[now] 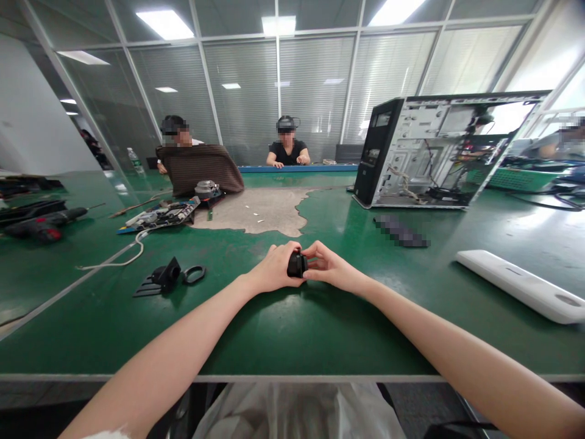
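Observation:
Between my two hands, just over the green table (256, 329), is a small black plastic part (297, 264) with a rounded body and a flange on its right side. My left hand (275, 268) is closed around its left side, thumb below and fingers above. From the right, my right hand (329, 268) pinches the flanged edge with its fingertips. Left of my hands lie a black ring (194, 275) and a black bracket-like piece (165, 275) with a slotted flat base. What kind of part I hold is not clear.
An open computer case (429, 152) stands at the back right. A white elongated device (521, 285) and a blurred dark object (401, 231) lie to the right. Circuit boards (167, 214), a cable (114, 264) and a power drill (43, 225) are at left. Several people sit beyond.

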### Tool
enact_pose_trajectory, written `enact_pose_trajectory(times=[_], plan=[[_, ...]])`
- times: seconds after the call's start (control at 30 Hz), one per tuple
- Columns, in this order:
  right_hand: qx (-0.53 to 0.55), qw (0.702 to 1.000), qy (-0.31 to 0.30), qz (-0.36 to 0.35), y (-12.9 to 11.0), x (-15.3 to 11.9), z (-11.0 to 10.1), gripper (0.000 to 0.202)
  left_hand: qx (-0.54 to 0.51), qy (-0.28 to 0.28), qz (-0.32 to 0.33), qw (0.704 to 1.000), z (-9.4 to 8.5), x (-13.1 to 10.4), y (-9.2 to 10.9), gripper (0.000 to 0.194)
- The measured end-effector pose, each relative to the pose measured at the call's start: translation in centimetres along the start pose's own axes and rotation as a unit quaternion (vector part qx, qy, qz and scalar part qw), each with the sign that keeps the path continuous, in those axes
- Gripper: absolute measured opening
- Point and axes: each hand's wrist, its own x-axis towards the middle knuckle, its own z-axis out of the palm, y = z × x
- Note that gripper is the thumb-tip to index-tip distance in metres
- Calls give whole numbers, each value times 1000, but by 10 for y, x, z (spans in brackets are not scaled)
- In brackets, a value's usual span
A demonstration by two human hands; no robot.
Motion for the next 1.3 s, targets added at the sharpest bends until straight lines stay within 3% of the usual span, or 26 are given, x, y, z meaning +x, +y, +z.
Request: enact_pose_trajectory(times=[0.17,0.33,0.57,0.73,0.87,1.13,1.3], plan=[[-33,999,36,-1,-2,0,4,18,-9,9,-1,1000,0,1,2,54],[-30,997,58,26,1,2,4,25,-13,9,6,1000,0,1,2,53],[-4,1000,-2,1,-2,-1,0,32,-10,0,-1,1000,-1,1,1,54],[-20,1000,23,-2,-1,0,2,21,-9,8,1,1000,0,1,1,54],[-34,998,49,19,1,2,4,23,-12,5,4,1000,0,1,2,54],[-15,1000,-1,3,-1,-1,2,35,-6,-4,-4,1000,-2,1,2,54],[-35,999,25,-6,-1,-1,3,24,-10,4,-8,1000,-1,0,3,52]])
